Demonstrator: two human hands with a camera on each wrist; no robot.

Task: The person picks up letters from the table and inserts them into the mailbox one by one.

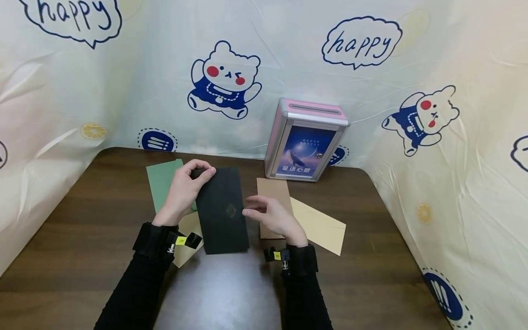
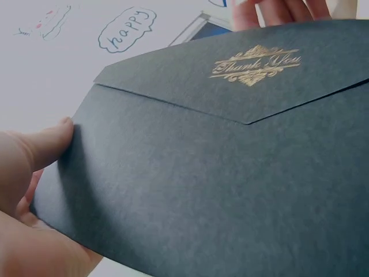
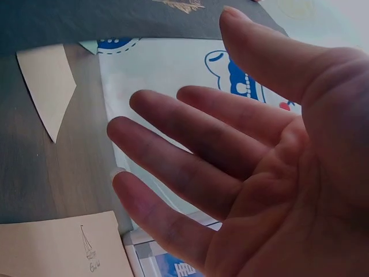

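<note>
My left hand [image 1: 183,188] grips a black envelope [image 1: 220,220] at its upper left, above the table. In the left wrist view the thumb [image 2: 52,144] lies on the envelope's front, with other fingers partly hidden behind. A gold "Thank You" print [image 2: 255,66] marks its pointed flap. Beside the envelope's right edge is my right hand [image 1: 276,217], above a brown envelope [image 1: 273,187]. Its fingers [image 3: 173,164] are spread and loosely bent, holding nothing, as the right wrist view shows.
A green envelope [image 1: 162,178] and a cream one [image 1: 185,254] lie partly under the left hand and black envelope. Another cream envelope [image 1: 321,227] lies on the right. A pink and silver slotted box [image 1: 305,146] stands at the back, before a printed cloth [image 1: 288,27].
</note>
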